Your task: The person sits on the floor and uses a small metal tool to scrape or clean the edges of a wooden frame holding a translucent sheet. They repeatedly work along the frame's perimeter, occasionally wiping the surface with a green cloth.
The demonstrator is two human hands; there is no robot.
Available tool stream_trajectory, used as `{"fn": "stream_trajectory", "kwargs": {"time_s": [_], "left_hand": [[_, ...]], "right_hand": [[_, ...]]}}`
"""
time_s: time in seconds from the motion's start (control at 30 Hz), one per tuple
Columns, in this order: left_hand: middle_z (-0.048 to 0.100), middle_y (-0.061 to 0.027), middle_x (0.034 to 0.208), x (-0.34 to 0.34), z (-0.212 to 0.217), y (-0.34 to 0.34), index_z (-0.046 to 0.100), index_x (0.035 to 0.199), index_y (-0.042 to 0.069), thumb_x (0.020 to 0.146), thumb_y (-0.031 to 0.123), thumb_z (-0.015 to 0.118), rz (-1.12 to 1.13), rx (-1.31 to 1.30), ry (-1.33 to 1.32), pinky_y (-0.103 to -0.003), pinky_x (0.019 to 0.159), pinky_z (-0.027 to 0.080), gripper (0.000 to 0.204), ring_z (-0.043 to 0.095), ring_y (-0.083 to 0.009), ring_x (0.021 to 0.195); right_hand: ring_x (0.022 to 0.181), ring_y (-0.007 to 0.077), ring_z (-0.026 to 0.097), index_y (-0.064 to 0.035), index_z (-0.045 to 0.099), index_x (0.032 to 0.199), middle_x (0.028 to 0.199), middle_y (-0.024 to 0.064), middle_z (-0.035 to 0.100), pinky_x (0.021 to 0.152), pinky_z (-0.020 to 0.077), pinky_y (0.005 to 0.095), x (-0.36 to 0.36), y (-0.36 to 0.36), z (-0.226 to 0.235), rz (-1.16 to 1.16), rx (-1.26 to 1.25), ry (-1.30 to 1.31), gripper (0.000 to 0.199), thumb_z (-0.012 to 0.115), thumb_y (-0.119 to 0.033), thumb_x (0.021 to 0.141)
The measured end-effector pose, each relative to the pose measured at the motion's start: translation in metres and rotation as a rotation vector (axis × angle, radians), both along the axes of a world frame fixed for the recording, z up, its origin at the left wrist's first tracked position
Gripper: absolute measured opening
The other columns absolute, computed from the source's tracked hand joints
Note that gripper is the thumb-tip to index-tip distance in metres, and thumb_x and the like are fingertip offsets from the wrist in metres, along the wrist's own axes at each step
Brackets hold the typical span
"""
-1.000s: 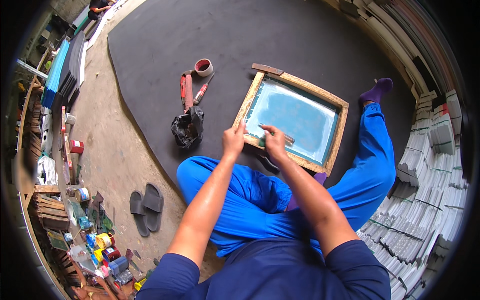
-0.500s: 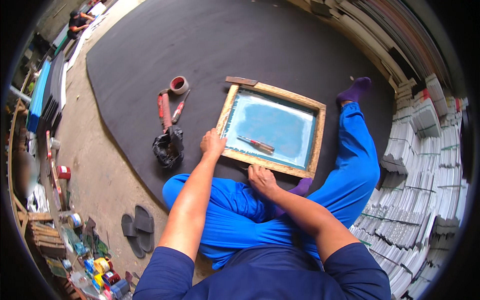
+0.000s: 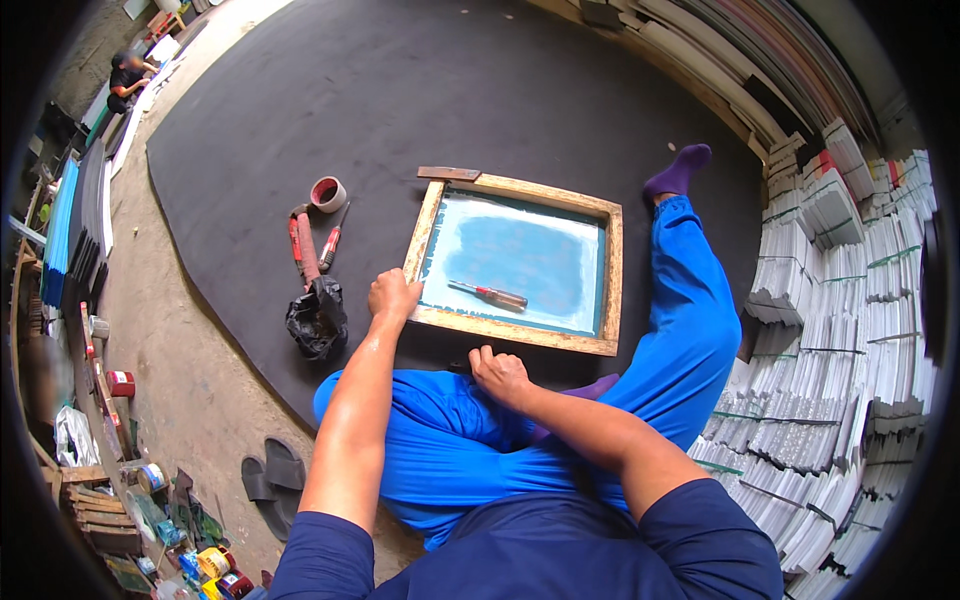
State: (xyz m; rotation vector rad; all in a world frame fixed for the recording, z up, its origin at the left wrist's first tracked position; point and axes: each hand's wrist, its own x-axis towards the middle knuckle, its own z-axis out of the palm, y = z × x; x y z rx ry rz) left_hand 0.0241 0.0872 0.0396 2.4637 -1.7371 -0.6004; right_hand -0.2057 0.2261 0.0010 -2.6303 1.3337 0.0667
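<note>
A wooden frame (image 3: 517, 330) with a pale blue mesh lies flat on a big black mat (image 3: 400, 110) in front of me. A red-handled screwdriver (image 3: 490, 294) lies on the mesh. My left hand (image 3: 392, 297) grips the frame's near left corner. My right hand (image 3: 499, 373) rests, fingers curled, on the mat just below the frame's near rail, holding nothing that I can see. My legs in blue trousers (image 3: 690, 310) bend around the frame, with one purple sock at its far right.
A tape roll (image 3: 328, 193), red-handled tools (image 3: 303, 245) and a black plastic bag (image 3: 318, 318) lie left of the frame. Stacks of white sheets (image 3: 850, 300) line the right. Dark sandals (image 3: 272, 482) and cans sit lower left. Another person (image 3: 128, 78) crouches far left.
My right hand has let go of the screwdriver, which now lies on the mesh, and has come down to the mat near my knee. My left hand stays at the frame's corner.
</note>
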Motion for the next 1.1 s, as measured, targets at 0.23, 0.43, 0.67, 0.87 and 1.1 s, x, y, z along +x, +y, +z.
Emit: {"fn": "stream_trajectory", "kwargs": {"time_s": [0.23, 0.43, 0.67, 0.87, 1.1], "left_hand": [[0.074, -0.0229, 0.107, 0.0, 0.013, 0.0, 0.075, 0.104, 0.002, 0.082, 0.039, 0.077, -0.044, -0.027, -0.044, -0.049, 0.089, 0.059, 0.044, 0.072, -0.0407, 0.102], [0.074, -0.0242, 0.105, 0.011, 0.007, 0.005, 0.075, 0.102, -0.001, 0.082, 0.035, 0.074, 0.006, -0.058, -0.046, -0.05, 0.089, 0.058, 0.041, 0.072, -0.0421, 0.1], [0.074, -0.0263, 0.103, 0.009, 0.008, 0.021, 0.077, 0.098, -0.001, 0.08, 0.039, 0.077, 0.197, -0.107, 0.013, -0.05, 0.086, 0.059, 0.044, 0.073, -0.0433, 0.097], [0.073, -0.0287, 0.098, -0.04, -0.013, 0.037, 0.075, 0.092, -0.002, 0.069, 0.034, 0.087, 0.501, -0.212, 0.249, -0.053, 0.082, 0.058, 0.044, 0.072, -0.0456, 0.093], [0.071, -0.0257, 0.096, -0.071, -0.081, 0.059, 0.062, 0.094, -0.002, 0.067, 0.026, 0.088, 0.653, -0.433, 0.361, -0.051, 0.085, 0.054, 0.047, 0.069, -0.0452, 0.094]], "right_hand": [[0.069, 0.0343, 0.073, -0.0006, 0.062, 0.098, 0.086, 0.0194, 0.067, 0.054, 0.0589, 0.0462, -0.013, -0.016, 0.01, 0.01, 0.145, -0.048, 0.017, 0.059, -0.014, 0.088], [0.073, 0.0343, 0.074, -0.0047, 0.063, 0.097, 0.087, 0.0193, 0.069, 0.057, 0.0587, 0.0463, -0.032, -0.022, 0.022, -0.032, 0.09, -0.058, 0.013, 0.058, -0.014, 0.09], [0.072, 0.0329, 0.075, -0.0104, 0.065, 0.088, 0.082, 0.0152, 0.07, 0.061, 0.0601, 0.046, -0.04, -0.082, 0.007, -0.101, -0.102, -0.041, 0.01, 0.059, -0.017, 0.092], [0.079, 0.0336, 0.075, -0.0106, 0.07, 0.09, 0.087, 0.0156, 0.071, 0.067, 0.0594, 0.0463, -0.073, -0.143, 0.021, -0.121, -0.11, 0.006, 0.012, 0.059, -0.014, 0.087], [0.084, 0.0353, 0.073, -0.0109, 0.071, 0.092, 0.091, 0.016, 0.073, 0.073, 0.0569, 0.0475, -0.109, -0.169, 0.048, -0.107, 0.058, -0.01, 0.018, 0.061, -0.016, 0.077]]}}
